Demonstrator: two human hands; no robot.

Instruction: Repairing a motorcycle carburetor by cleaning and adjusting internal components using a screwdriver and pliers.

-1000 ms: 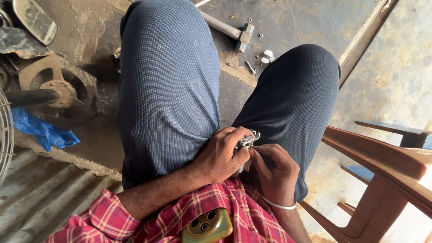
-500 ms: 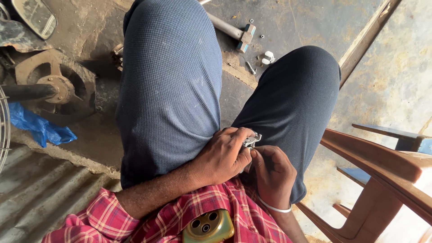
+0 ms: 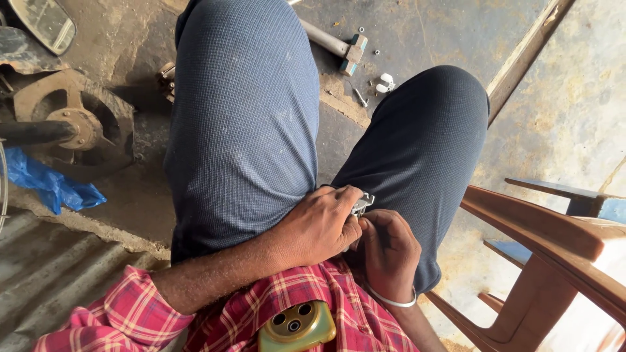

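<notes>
I am seated, looking down at my lap in dark blue trousers. My left hand (image 3: pixel 319 228) and my right hand (image 3: pixel 388 251) are pressed together between my thighs, both closed around a small grey metal part (image 3: pixel 362 203) whose end sticks out above my left fingers. Most of the part is hidden by my fingers. A thin bangle sits on my right wrist. A gold-coloured phone (image 3: pixel 297 328) pokes out of the pocket of my red checked shirt.
On the dirt floor ahead lie a hammer (image 3: pixel 339 47), a small white fitting (image 3: pixel 385 83) and loose screws. At left are a rusty wheel on a shaft (image 3: pixel 72 127), a blue plastic bag (image 3: pixel 49 186) and a corrugated sheet (image 3: pixel 39 280). A brown plastic chair (image 3: pixel 554 248) stands right.
My hands stay together on the small metal part with only slight finger movement. The view has shifted a little.
</notes>
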